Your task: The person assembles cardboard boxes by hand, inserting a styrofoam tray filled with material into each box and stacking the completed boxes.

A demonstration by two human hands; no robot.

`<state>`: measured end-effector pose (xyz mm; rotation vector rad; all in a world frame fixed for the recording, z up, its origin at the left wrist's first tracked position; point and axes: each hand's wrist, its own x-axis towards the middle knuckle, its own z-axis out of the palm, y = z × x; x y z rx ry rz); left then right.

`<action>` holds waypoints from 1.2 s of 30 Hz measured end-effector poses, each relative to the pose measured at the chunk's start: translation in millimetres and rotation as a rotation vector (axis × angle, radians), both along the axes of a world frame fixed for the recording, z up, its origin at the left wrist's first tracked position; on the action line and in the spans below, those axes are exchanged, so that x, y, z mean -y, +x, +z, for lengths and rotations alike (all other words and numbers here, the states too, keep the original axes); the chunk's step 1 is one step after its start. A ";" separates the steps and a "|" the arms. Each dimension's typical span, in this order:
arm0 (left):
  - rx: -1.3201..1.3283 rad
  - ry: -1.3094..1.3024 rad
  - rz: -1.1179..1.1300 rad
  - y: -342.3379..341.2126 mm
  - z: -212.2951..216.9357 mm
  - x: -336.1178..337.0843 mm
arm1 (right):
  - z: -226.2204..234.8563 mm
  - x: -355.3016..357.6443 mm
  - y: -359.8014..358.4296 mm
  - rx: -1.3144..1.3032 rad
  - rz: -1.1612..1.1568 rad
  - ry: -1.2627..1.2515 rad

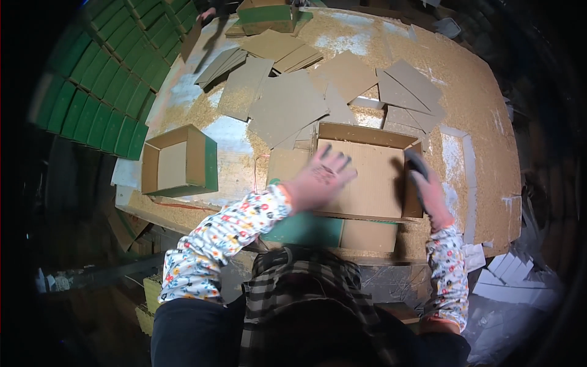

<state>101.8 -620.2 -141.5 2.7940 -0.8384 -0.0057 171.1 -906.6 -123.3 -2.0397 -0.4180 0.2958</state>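
Note:
An open cardboard box [367, 183] lies in front of me on the table, its tan inside facing up. My left hand [324, 178], in a pink glove with dark fingertips, is over the box's left side with its fingers spread. At the box's right wall [413, 183] is my right hand [430, 192], gloved the same way, its fingers stretched along the wall and not wrapped round anything I can see. Under the near edge of the box, green and tan card [370, 235] shows. The box's left wall is mostly hidden by my left hand.
Flat cardboard sheets [287, 107] lie piled beyond the box. A second open box [180, 160], green outside, stands at left. Many green boxes [101, 79] are stacked far left. Sawdust covers much of the table [471, 98]. Another person's hand [208, 13] shows at the far edge.

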 end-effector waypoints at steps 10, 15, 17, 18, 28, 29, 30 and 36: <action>-0.417 -1.172 1.117 -15.7 -81.6 -6.4 | -92.9 -3.3 22.3 -0.259 0.101 0.019; -0.397 -1.329 1.115 -85.1 -46.9 -92.3 | -87.7 -43.9 -37.3 -0.580 -0.059 0.522; 0.256 -1.265 1.186 -129.3 -69.5 -156.9 | -95.3 -92.9 -49.9 -0.661 -0.111 0.649; 0.633 -0.949 1.321 -155.1 -49.5 -205.4 | -83.0 -125.6 -59.4 -0.660 -0.126 0.671; 0.366 -1.923 1.668 -293.6 -245.0 -513.8 | -96.3 -531.9 -102.2 -0.535 0.262 0.519; 0.367 -2.071 1.549 -292.9 -250.7 -491.8 | -102.1 -542.2 -101.4 -0.551 0.214 0.483; 0.375 -2.240 1.373 -303.6 -249.9 -466.8 | -103.4 -554.7 -103.4 -0.575 0.182 0.454; -0.286 -1.646 1.177 -278.0 -266.8 -239.2 | -101.4 -402.2 -84.1 0.065 0.119 -0.078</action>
